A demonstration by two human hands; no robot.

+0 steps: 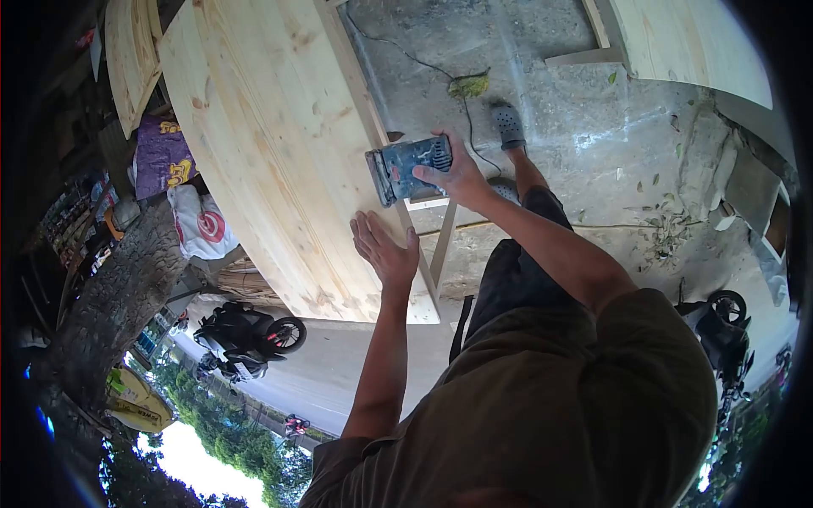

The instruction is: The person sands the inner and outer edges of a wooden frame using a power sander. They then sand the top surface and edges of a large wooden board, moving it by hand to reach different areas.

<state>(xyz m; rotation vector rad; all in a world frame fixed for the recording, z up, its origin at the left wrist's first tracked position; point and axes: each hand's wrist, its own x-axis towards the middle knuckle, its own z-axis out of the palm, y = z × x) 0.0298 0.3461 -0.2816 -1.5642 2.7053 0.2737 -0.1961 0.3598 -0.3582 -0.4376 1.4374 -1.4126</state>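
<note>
A blue, dusty power sander (406,169) is in my right hand (457,176), whose fingers and thumb wrap round its body. The sander's flat end meets the edge of a large pale wooden panel (262,144). My left hand (385,247) lies on the panel near its corner, fingers spread and holding nothing, a little below the sander in view. Wood grain and knots show on the panel, which rests over a wooden frame (443,241).
A cable (398,49) crosses the concrete floor past a green clump (468,85). Another curved panel (694,42) is at the upper right. Sacks (203,224), a tree trunk (118,288) and a parked motorcycle (246,339) are at the left; another motorcycle (724,334) is at the right.
</note>
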